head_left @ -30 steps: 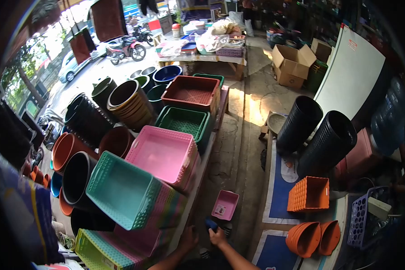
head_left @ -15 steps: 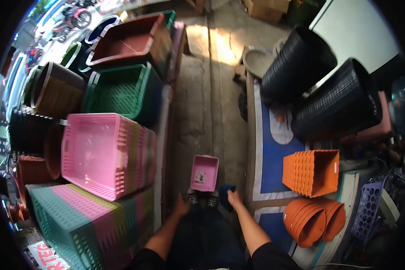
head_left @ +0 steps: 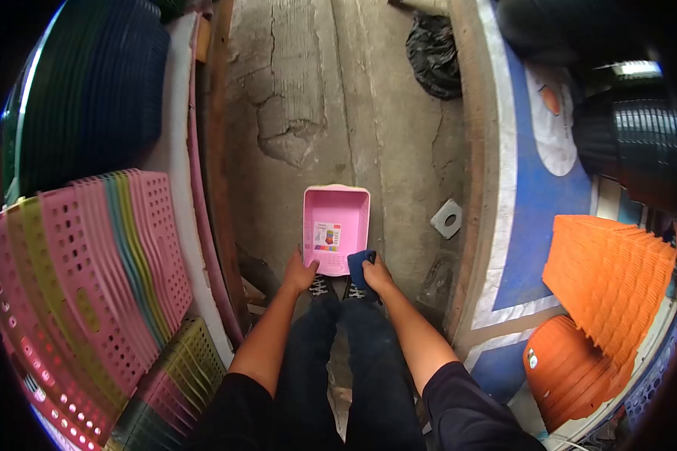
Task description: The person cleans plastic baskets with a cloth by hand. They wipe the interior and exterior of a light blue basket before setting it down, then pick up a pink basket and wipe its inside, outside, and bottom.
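Observation:
A pink plastic basket (head_left: pixel 337 209), with a printed label (head_left: pixel 327 235) on its inside, is in front of my shoes, its opening facing me. My left hand (head_left: pixel 302 272) grips its near left corner, thumb over the rim. In my right hand (head_left: pixel 377 272) is a folded dark blue cloth (head_left: pixel 359 264), pressed against the near right corner of the basket. The fingers under the cloth are partly hidden.
Stacked pink, green and yellow baskets (head_left: pixel 128 248) line the left side, with dark tubs (head_left: pixel 90 90) beyond. Orange pots (head_left: pixel 609 278) stand on the blue-covered table (head_left: pixel 538 248) at right. A black plastic bag (head_left: pixel 434 56) and a small white square piece (head_left: pixel 447 219) lie on the concrete floor.
My view has tilted down toward the floor. Both hands, earlier lower and apart from the basket, have come to its near corners; the left has taken hold of the rim.

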A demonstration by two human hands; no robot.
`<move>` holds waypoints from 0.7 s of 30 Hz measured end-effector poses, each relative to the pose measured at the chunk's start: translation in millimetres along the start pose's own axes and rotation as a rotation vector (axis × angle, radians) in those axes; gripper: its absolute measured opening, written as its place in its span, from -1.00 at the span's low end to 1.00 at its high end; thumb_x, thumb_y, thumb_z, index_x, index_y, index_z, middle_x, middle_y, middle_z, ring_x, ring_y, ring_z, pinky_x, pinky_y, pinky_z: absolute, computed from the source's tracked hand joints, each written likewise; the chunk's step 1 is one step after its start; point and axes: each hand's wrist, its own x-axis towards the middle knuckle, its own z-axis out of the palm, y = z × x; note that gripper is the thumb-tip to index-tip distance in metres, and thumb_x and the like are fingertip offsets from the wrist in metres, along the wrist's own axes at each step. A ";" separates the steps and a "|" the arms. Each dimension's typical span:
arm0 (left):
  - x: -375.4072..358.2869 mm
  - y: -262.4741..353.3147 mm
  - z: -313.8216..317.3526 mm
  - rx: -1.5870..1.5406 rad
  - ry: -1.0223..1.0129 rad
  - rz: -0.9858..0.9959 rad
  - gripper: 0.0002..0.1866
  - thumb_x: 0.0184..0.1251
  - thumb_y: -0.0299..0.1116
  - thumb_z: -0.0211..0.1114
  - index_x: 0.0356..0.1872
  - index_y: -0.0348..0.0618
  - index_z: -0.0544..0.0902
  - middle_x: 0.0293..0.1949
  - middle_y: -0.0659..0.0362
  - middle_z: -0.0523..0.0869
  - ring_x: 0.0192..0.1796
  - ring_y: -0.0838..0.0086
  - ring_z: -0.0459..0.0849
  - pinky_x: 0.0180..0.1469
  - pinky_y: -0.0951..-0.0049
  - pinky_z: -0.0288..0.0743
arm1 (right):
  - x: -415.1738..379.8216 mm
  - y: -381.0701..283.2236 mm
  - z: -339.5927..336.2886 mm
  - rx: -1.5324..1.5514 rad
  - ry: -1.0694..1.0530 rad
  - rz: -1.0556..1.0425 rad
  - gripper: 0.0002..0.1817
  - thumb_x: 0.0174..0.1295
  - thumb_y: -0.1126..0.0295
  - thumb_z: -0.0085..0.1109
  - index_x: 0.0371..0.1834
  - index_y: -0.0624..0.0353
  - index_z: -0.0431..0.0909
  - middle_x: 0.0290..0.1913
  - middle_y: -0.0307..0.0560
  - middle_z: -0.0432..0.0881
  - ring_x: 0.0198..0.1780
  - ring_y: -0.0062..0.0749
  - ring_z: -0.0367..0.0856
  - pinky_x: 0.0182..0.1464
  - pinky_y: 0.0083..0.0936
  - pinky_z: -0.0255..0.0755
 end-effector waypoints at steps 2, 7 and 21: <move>5.2 11.0 -4.2 0.049 -0.084 -0.013 -0.18 0.21 -0.26 0.33 0.40 -0.47 0.15 0.28 -0.33 0.42 0.36 -0.07 0.40 0.41 0.21 0.25 | 18.1 14.6 14.5 -0.036 -0.015 0.001 -0.39 0.24 0.23 0.03 0.36 0.25 0.31 0.26 0.37 0.46 0.33 0.18 0.40 0.38 -0.17 0.24; 9.5 0.6 4.6 0.026 -0.076 0.013 -0.25 0.22 -0.33 0.29 0.37 -0.49 0.19 0.30 -0.32 0.39 0.35 -0.06 0.40 0.39 0.21 0.28 | 16.4 7.1 17.9 0.008 0.096 0.013 -0.41 0.28 0.23 0.05 0.33 0.32 0.30 0.26 0.37 0.44 0.32 0.19 0.40 0.36 -0.18 0.26; -42.4 49.6 -48.6 -0.108 0.150 0.181 -0.70 0.10 -0.55 0.26 -0.13 -0.26 0.42 -0.14 -0.17 0.57 -0.06 -0.06 0.60 -0.05 0.12 0.50 | -68.9 -34.7 -16.4 -0.065 0.286 -0.264 -0.43 0.22 0.34 0.20 0.33 0.20 0.39 0.18 0.23 0.49 0.24 0.09 0.46 0.29 -0.24 0.33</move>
